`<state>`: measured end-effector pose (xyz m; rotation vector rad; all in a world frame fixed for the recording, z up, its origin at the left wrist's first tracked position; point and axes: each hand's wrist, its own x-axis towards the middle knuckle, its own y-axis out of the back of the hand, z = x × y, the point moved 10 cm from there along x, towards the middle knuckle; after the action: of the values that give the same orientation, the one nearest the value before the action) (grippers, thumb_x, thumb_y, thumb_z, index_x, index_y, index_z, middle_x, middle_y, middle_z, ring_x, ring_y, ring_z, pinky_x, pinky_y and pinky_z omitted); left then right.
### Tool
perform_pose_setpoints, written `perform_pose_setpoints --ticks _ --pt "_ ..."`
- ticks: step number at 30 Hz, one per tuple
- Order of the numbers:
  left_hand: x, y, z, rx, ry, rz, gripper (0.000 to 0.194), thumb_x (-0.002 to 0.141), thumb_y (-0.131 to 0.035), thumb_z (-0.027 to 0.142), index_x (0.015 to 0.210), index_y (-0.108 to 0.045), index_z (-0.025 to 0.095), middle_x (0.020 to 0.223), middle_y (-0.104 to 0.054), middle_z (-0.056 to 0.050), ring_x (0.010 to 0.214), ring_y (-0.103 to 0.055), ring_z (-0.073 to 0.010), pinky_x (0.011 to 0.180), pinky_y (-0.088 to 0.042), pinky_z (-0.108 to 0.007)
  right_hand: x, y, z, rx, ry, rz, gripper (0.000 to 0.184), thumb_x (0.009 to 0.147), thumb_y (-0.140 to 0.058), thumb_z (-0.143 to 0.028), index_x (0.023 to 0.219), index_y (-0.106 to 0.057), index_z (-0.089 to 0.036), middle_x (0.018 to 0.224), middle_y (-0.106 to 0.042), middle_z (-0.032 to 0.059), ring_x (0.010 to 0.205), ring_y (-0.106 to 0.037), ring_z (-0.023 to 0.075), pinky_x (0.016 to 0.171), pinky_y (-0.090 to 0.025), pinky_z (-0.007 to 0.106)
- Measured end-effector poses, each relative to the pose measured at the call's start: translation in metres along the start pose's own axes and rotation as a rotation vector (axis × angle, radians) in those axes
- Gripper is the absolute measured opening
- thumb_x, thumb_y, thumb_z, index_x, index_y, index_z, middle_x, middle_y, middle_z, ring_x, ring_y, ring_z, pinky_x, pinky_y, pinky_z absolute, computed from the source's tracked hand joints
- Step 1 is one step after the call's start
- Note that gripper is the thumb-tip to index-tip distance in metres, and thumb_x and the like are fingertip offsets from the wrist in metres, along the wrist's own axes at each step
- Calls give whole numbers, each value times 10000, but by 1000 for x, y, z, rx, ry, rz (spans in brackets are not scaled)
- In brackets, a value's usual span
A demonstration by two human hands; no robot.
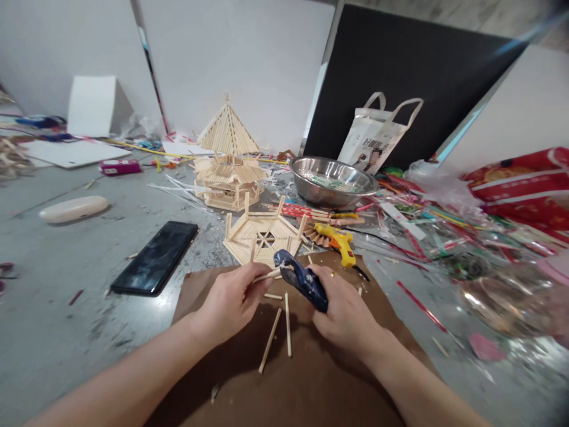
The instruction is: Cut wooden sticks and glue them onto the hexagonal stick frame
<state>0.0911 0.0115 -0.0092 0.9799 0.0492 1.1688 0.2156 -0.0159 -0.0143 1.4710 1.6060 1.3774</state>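
Observation:
My left hand [233,302] pinches a thin wooden stick [269,275], pointing it to the right. In my right hand [342,308] is a dark blue hand tool [302,280], whose exact kind I cannot make out. The stick's tip meets the tool's head. Below my hands, several short sticks [288,326] lie on a brown board [240,379]. Just beyond, a flat hexagonal stick frame [249,228] bears upright posts. Behind it stands a stick-built pavilion [229,133] with a pointed roof.
A yellow glue gun [340,242] lies right of the frame. A metal bowl [333,178] and a white bag [371,136] stand behind. At left are a black phone [155,258] and a white oval case [74,209]. Plastic scraps and a red packet [524,190] crowd the right.

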Motion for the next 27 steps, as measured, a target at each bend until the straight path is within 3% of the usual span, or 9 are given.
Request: perform_pose_setpoints --ticks 7,11,16,21,27 --pt "-1 0 3 -316 44 -93 188 743 -424 223 907 -496 165 618 -511 14 477 -402 -72 462 -329 -179 1 -4 4 -20 -36 -32 468 558 -393 -97 1022 -400 -156 903 -547 77 788 -500 202 703 -377 308" --pt "0 -8 -10 -574 228 -122 230 766 -394 295 892 -525 153 680 -531 -9 572 -441 -93 517 -348 -188 0 -4 5 -12 -39 -41 468 566 -391 -100 1033 -401 -130 921 -546 90 799 -497 206 712 -376 317" --pt "-2 -34 -21 -874 415 -252 334 804 -285 385 768 -530 161 632 -501 5 412 -344 -42 379 -249 -167 1 -5 5 7 -38 -60 436 579 -400 -115 1015 -412 -133 904 -546 83 790 -495 204 710 -378 323" --pt "-9 -51 -29 -971 526 -348 358 804 -257 399 722 -506 155 647 -508 1 376 -359 -33 340 -217 -157 1 -3 9 -7 -57 -46 432 593 -414 -135 1025 -410 -135 900 -548 86 784 -492 200 704 -374 316" --pt "-15 -59 -34 -1075 650 -377 316 760 -365 412 664 -482 135 558 -481 0 377 -401 -58 318 -224 -163 0 -3 13 -8 -86 -49 430 601 -427 -143 1031 -413 -133 879 -555 83 772 -497 192 698 -365 302"
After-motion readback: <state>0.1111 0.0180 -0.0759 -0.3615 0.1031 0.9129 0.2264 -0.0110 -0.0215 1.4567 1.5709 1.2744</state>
